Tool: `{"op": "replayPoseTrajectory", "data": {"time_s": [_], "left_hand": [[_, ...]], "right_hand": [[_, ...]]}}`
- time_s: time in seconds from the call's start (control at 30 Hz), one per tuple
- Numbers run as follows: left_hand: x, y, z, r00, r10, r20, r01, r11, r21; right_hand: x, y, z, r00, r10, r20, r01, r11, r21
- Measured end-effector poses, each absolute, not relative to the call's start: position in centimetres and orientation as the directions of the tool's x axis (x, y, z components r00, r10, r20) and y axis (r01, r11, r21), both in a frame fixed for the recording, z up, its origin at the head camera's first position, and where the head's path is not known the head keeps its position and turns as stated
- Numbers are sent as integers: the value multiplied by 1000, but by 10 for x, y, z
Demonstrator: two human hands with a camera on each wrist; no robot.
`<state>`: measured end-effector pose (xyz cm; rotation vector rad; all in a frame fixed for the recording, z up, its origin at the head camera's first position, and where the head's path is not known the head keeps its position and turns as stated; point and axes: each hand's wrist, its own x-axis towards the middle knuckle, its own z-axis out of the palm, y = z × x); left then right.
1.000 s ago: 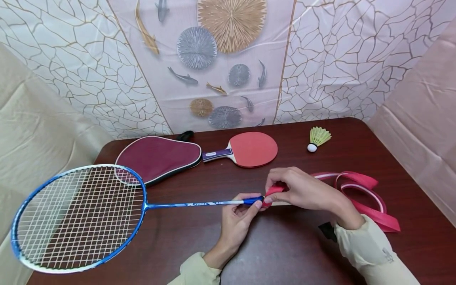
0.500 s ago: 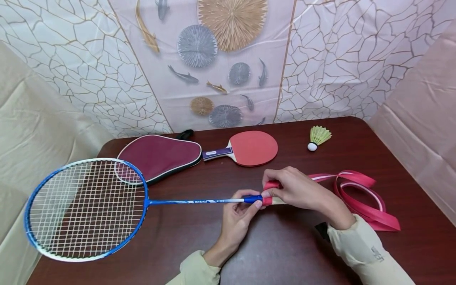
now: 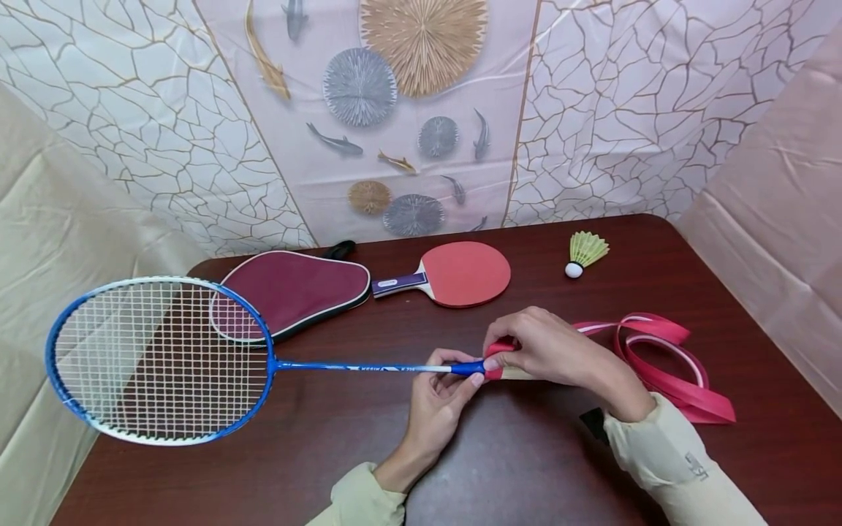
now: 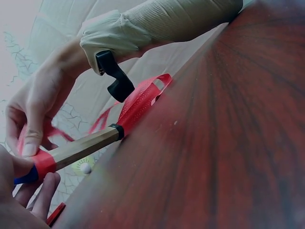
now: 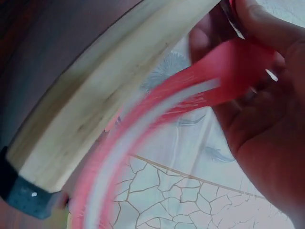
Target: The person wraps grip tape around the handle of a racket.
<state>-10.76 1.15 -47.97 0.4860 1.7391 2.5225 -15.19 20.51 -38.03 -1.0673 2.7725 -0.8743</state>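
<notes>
A blue and white badminton racket (image 3: 368,367) lies across the head view, its strung head to the left. My left hand (image 3: 437,409) grips it at the blue cone where shaft meets handle. Red grip tape (image 4: 45,162) circles the top of the wooden handle (image 4: 88,147); the rest of the wood is bare down to a black end cap (image 5: 28,196). My right hand (image 3: 549,347) pinches the tape close beside the cone. From those fingers a loose strip of tape (image 5: 143,129) with a white backing line trails away, ending in loops on the table.
Behind the racket lie a maroon paddle case (image 3: 296,285) and a red table tennis paddle (image 3: 465,274). A yellow shuttlecock (image 3: 585,254) rests at the back right of the dark wooden table (image 3: 316,467). Patterned cloth (image 3: 421,139) hangs behind.
The racket head has swung upward and slightly right in the head view. My right hand has shifted slightly left along the handle, and a band of tape now shows around the wood.
</notes>
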Motion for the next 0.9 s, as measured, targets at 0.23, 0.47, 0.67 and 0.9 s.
{"op": "replayPoseTrajectory", "data": {"time_s": [0.23, 0.47, 0.67, 0.9], "left_hand": [[-108, 12, -478, -946, 213, 244, 151, -378, 913], [-108, 12, -477, -935, 212, 284, 181, -405, 896], [-108, 11, -478, -936, 227, 268, 166, -385, 908], [-109, 10, -480, -919, 250, 303, 189, -395, 899]], "right_hand": [[-149, 207, -376, -757, -617, 213, -625, 591, -510], [-154, 208, -385, -764, -612, 205, -608, 575, -547], [-154, 207, -386, -763, -628, 153, -577, 556, -599], [-152, 205, -384, -761, -636, 129, -574, 566, -592]]}}
